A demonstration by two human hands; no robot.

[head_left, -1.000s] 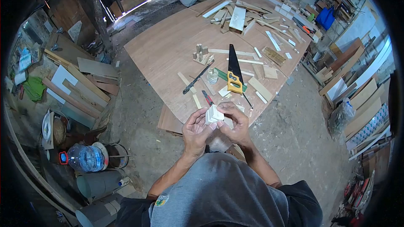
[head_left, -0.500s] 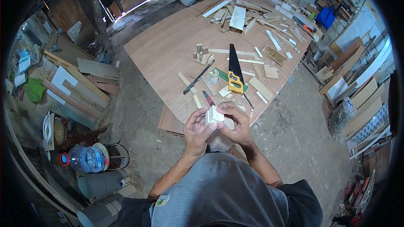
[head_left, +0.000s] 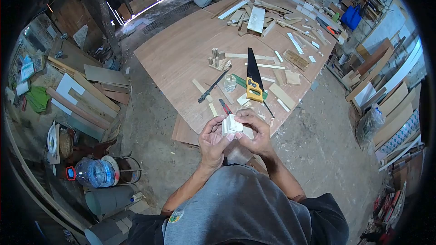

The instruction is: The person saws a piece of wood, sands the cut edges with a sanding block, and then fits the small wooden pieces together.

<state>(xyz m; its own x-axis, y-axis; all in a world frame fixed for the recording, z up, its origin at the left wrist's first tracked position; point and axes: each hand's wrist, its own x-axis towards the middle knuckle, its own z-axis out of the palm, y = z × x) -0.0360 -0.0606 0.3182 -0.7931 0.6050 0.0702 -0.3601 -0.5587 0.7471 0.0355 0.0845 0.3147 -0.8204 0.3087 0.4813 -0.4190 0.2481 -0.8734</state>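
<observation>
A small pale wooden block piece (head_left: 232, 125), made of stacked layers, is held between both hands just off the table's near edge. My left hand (head_left: 211, 145) grips its left side, thumb along the bottom. On the right side my right hand (head_left: 255, 134) pinches it with thumb and fingers. Right beyond the hands lies a red and black cutter (head_left: 225, 106). A handsaw with a yellow handle (head_left: 254, 90) rests farther up, next to a clear glass jar (head_left: 230, 82). Left of the jar is a dark slender tool (head_left: 213, 86).
The wooden table (head_left: 172, 59) bears a small assembly of upright pegs (head_left: 216, 59), loose strips and a scrap pile (head_left: 256, 20) at its far side. Boards (head_left: 79, 95) lean at the left, near a large water bottle (head_left: 94, 172). More boards (head_left: 393, 109) stand at the right.
The camera view has shifted very slightly. Both hands keep their hold on the block, with hardly any visible movement.
</observation>
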